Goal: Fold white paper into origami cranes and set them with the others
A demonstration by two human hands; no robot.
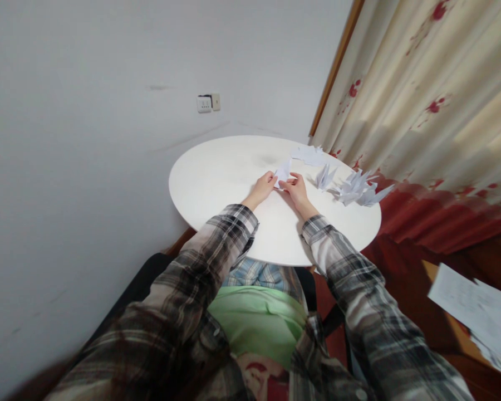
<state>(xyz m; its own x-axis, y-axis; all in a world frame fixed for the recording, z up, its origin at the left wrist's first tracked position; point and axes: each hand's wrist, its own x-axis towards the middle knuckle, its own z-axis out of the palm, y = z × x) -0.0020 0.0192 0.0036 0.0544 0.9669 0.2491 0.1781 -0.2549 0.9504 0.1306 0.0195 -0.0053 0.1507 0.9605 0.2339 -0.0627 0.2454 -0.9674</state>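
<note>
Black, grey and white plaid fabric sleeves extend from the near side over a round white table, the left hand and right hand both with thumb and fingers pinched on a small folded white paper piece, located slightly right of the tabletop's middle; contact with the table cannot be told. Rightward, pointed folded white paper figures cluster near the right edge, white paper sheets lie on the far right part, and beyond hangs a cream curtain with red flowers.
</note>
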